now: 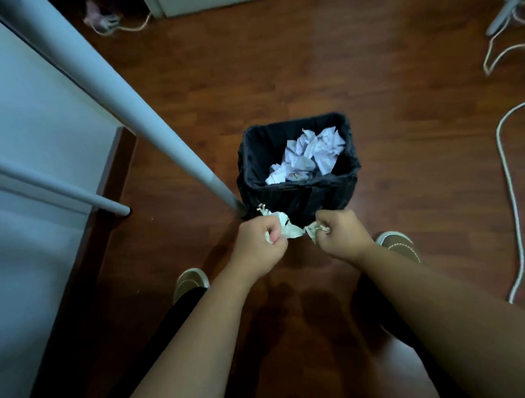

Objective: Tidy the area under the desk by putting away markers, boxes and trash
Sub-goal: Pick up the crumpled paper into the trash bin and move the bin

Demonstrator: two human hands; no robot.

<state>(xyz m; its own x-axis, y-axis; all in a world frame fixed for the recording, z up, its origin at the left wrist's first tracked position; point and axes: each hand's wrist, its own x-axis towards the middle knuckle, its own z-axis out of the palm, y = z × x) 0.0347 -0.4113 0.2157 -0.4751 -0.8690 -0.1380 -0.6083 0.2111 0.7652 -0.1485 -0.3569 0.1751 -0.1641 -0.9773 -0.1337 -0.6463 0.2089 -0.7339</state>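
Gripping crumpled paper (289, 227), left hand (258, 244) & right hand (342, 236); near bin (300, 194)

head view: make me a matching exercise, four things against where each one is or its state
Things:
1. trash bin
2. crumpled paper
3. white cable
4. left hand

Places or states:
A. lying on the floor at the right
B. lined with a black bag, beside the desk leg
C. gripping a scrap of paper
D. piled inside the bin

Pairs: 1-B, 2-D, 3-A, 4-C
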